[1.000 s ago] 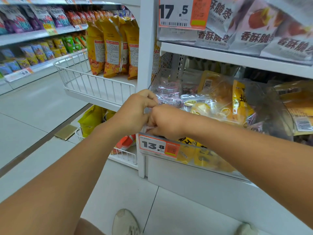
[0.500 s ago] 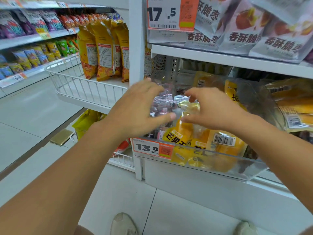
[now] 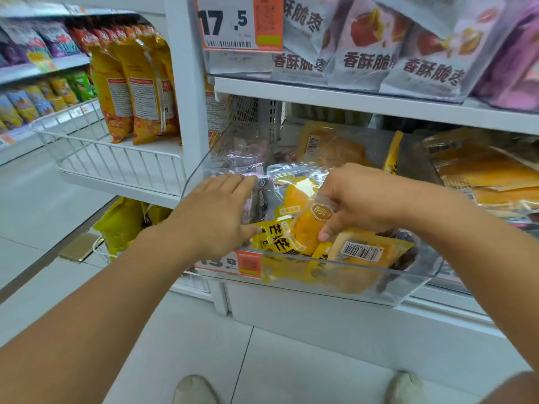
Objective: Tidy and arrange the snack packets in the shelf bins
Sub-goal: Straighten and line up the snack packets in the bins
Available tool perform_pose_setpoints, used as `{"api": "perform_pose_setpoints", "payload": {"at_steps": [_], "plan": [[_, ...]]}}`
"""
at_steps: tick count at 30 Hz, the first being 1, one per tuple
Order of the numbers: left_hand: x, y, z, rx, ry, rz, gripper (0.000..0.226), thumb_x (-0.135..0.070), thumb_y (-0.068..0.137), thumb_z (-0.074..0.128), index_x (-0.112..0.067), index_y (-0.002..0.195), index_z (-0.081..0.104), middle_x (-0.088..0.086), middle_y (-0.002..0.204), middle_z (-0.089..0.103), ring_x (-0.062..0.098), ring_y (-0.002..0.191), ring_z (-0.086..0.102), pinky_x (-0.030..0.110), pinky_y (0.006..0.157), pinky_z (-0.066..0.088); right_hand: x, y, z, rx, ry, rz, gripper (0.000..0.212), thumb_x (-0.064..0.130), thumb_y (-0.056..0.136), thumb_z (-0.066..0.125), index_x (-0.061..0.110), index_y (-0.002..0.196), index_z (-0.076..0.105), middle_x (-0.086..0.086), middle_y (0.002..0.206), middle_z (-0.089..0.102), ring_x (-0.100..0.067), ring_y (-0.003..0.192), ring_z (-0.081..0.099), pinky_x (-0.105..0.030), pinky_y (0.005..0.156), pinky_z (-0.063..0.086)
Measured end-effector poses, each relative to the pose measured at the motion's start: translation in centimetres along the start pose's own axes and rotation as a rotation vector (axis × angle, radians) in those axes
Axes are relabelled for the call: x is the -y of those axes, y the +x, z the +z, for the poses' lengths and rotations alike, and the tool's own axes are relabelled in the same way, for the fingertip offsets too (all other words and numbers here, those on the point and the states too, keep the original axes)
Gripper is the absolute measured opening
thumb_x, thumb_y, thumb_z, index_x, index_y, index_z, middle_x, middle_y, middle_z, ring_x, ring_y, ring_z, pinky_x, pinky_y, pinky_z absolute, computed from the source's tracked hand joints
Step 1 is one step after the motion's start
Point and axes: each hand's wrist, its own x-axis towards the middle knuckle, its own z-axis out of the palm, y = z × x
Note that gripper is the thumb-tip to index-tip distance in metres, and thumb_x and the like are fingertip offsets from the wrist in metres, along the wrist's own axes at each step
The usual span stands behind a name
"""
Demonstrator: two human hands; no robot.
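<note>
Head camera looks forward and down, close over the clear bin (image 3: pixel 320 284) on the shelf.

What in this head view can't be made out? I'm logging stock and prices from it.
- Price tag on the clear bin: the left hand covers its first digits.
- Packets under the right hand: fronts hidden by its fingers.
- Purple packets at the bin's back: print blurred.
- Upper-shelf grey packets: tops cut off by the frame edge.
</note>
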Motion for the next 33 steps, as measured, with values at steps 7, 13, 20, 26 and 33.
{"api": "perform_pose_setpoints", "payload": {"at_steps": [7,13,20,26,33], "plan": [[-3.2,-0.8,-2.2,-0.299,-0.353,0.166,0.075,-0.078,0.085,0.045,-0.025,0.138,0.055,-0.009,0.138,0.056,0.007,0.129,0.045,0.022,0.107,0.034,-0.9,-0.9,0.6,0.068,0.282,-0.157,0.03,0.052,0.087,0.066,0.024,0.076,0.067,0.015,0.059,0.055,-0.004,0.058,0.048,-0.033,0.06,0.043],[-5.6,1.9,-0.9,-0.046,-0.493,0.05,0.069,-0.026,0.073,0.089,-0.033,0.132,0.055,-0.013,0.122,0.058,0.009,0.112,0.055,0.022,0.087,0.044,-3.0,-3.9,-1.1,0.008,0.135,-0.051,0.078,0.072,0.062,0.075,0.042,0.13,0.052,0.017,0.117,0.061,-0.007,0.11,0.057,-0.032,0.094,0.048],[-8.4,3.1,-0.1,-0.163,-0.63,0.135,0.017,-0.007,0.091,0.07,-0.022,0.1,0.068,-0.017,0.09,0.063,-0.02,0.072,0.053,0.004,0.057,0.037,-4.3,-5.0,1.0,-0.134,0.019,-0.095,0.031,0.05,0.079,0.077,0.029,0.099,0.068,0.011,0.096,0.061,-0.013,0.103,0.048,-0.043,0.092,0.047],[-8.4,3.6,0.6,-0.017,-1.43,-0.199,0.031,-0.044,0.083,0.067,-0.041,0.113,0.064,-0.003,0.125,0.064,0.014,0.111,0.062,0.041,0.098,0.046,-4.0,-3.6,1.4,-0.157,0.114,-0.125,0.028,0.041,0.077,0.083,0.024,0.065,0.064,0.004,0.069,0.062,-0.016,0.077,0.058,-0.043,0.073,0.052],[-8.3,2.2,0.4,-0.084,-1.273,-0.116,0.063,-0.039,0.05,0.094,-0.024,0.107,0.071,0.003,0.096,0.077,0.028,0.089,0.074,0.052,0.082,0.059,-4.7,-3.8,1.7,-0.497,0.345,-0.18,0.016,0.026,0.081,0.081,0.022,0.071,0.07,0.011,0.073,0.063,-0.005,0.075,0.06,-0.028,0.072,0.049]]}}
